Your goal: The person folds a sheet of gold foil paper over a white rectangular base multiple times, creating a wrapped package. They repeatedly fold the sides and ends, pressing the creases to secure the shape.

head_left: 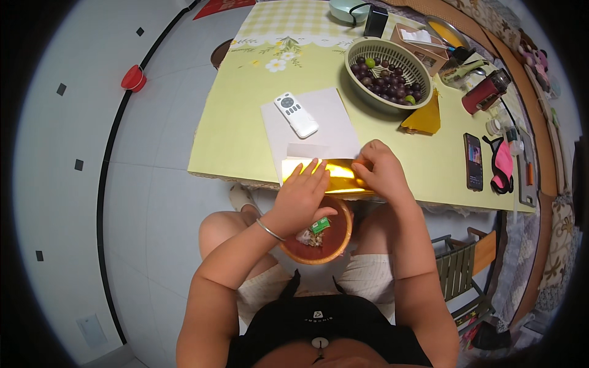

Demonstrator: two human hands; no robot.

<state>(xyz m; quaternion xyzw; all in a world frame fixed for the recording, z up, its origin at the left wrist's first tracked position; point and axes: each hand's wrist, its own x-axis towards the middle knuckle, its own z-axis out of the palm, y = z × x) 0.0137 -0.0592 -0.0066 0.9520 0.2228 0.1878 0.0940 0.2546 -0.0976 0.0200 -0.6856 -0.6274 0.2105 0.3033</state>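
A shiny gold foil paper [340,170] lies at the table's near edge, its white underside showing along one folded strip. My left hand [302,195] rests on its left part with the fingers stretched out flat. At the right end, my right hand [381,173] is closed, thumb and curled fingers gripping the foil's edge. Beneath the foil is a white sheet of paper [334,116], and a white remote control [296,115] lies on that sheet. Farther right, a folded gold paper piece [424,118] sits partly under a basket's rim.
A plastic basket [351,80] of dark grapes stands beyond my right hand. Toward the right are a red flask [485,92], a phone [473,161] and a pink-and-black mask [502,164]. Between my knees is a round bin [334,245] with scraps; a folding chair [457,270] stands right.
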